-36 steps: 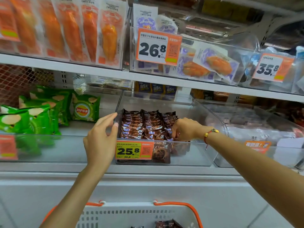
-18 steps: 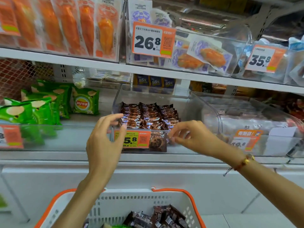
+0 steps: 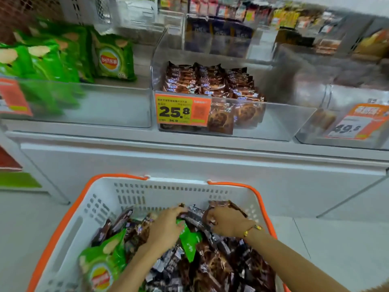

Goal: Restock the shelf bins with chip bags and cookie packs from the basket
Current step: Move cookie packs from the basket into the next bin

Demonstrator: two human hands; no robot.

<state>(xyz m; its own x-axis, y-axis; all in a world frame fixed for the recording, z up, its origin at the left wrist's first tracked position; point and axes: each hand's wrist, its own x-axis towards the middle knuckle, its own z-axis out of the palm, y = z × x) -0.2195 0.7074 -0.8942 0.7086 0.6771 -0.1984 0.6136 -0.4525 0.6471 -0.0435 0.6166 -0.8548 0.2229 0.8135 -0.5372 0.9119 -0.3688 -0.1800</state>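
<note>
While the head view looks down over the shelf front, both hands sit inside the white basket (image 3: 63, 239) with its orange rim, which stands on the floor below the shelf (image 3: 189, 148). The left hand (image 3: 166, 226) lies knuckles up on the heap, its fingers curled over the end of a dark cookie pack (image 3: 192, 216) and gripping it. The right hand (image 3: 228, 223), with a beaded bracelet (image 3: 252, 229) at the wrist, is curled round another brown cookie pack (image 3: 229, 204) near the basket's far wall. The two hands are close together, almost touching. Under and around them lies a loose pile of brown cookie packs (image 3: 210, 268) filling most of the basket. A green chip bag (image 3: 99, 264) lies at the near left of the basket, and a smaller piece of green wrapper (image 3: 189, 241) shows between the wrists.

On the shelf above, the clear middle bin (image 3: 273, 123) holds rows of brown cookie packs (image 3: 210, 83) standing on edge toward its left and back, and its front carries an orange and yellow price tag (image 3: 183, 108) reading 25.8. The clear bin to the left (image 3: 115, 106) holds green chip bags (image 3: 63, 55), one (image 3: 114, 57) upright at the back right. A further clear bin on the right bears a blurred orange tag (image 3: 355, 121); its contents are too smeared to tell.
</note>
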